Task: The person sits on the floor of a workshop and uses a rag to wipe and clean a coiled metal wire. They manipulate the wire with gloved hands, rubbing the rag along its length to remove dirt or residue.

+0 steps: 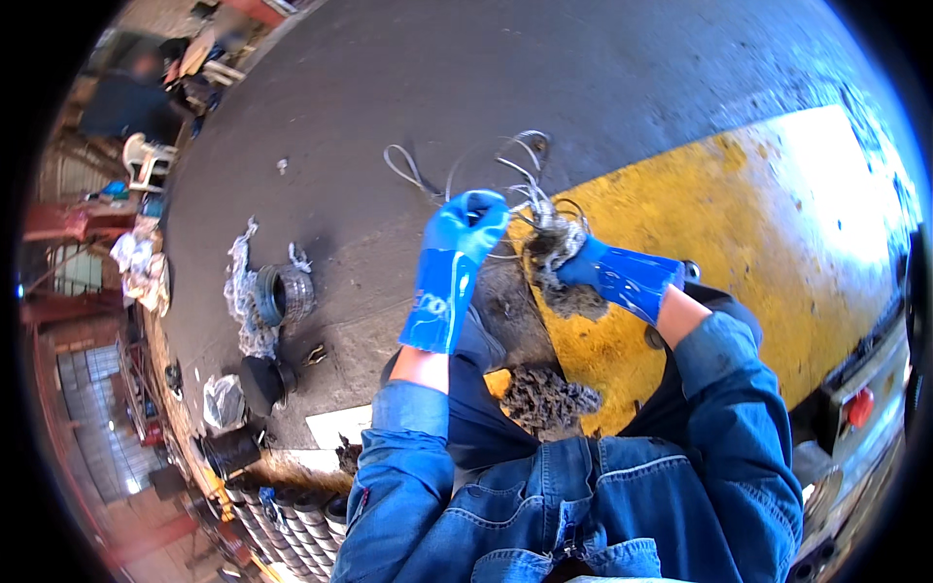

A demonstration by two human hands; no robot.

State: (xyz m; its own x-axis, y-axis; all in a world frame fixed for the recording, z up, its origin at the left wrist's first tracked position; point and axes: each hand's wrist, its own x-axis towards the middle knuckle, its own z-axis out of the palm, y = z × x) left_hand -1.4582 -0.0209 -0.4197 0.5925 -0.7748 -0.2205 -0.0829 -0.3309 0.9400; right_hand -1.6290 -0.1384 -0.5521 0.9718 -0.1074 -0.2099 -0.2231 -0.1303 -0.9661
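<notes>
Both my hands wear long blue rubber gloves. My left hand [466, 222] is raised, its fingers curled closed beside loops of thin pale wire or cord; what it holds, if anything, I cannot make out. My right hand [581, 264] is closed on a tangled bundle of pale strands [556, 236], matted with grey, dirty fibre. Loose loops [530, 160] of the strands spread out beyond the bundle over the dark floor. Between my knees lies a heap of dark, shaggy fibre [546, 398].
A yellow, stained sheet [719, 233] covers the floor at right. On the left lie a coil [284, 294] and a frayed whitish bundle [243, 291]. Rows of spools [296, 530] stand lower left, near a clear plastic bag [224, 401]. A white chair [146, 162] and a person are far left.
</notes>
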